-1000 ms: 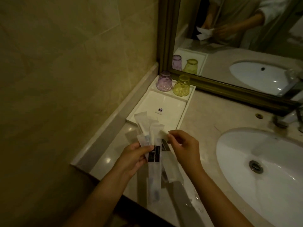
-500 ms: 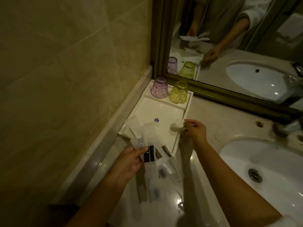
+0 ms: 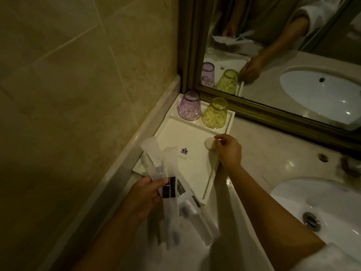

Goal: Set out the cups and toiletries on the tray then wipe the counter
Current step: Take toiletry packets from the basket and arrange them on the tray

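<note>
Glossy stone counter (image 3: 254,145), faceted cups (image 3: 189,108)

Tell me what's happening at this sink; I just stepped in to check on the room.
A person is stocking the white tray beside the basin. The right hand is setting a small round white item on the tray's right side. The left hand holds a fan of wrapped toiletry packets over the tray's near end. A purple cup and a yellow cup already stand upside down at the tray's far end. No cloth is in view.

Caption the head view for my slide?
Right hand sets a round white item on the tray; left hand holds packets.
</note>
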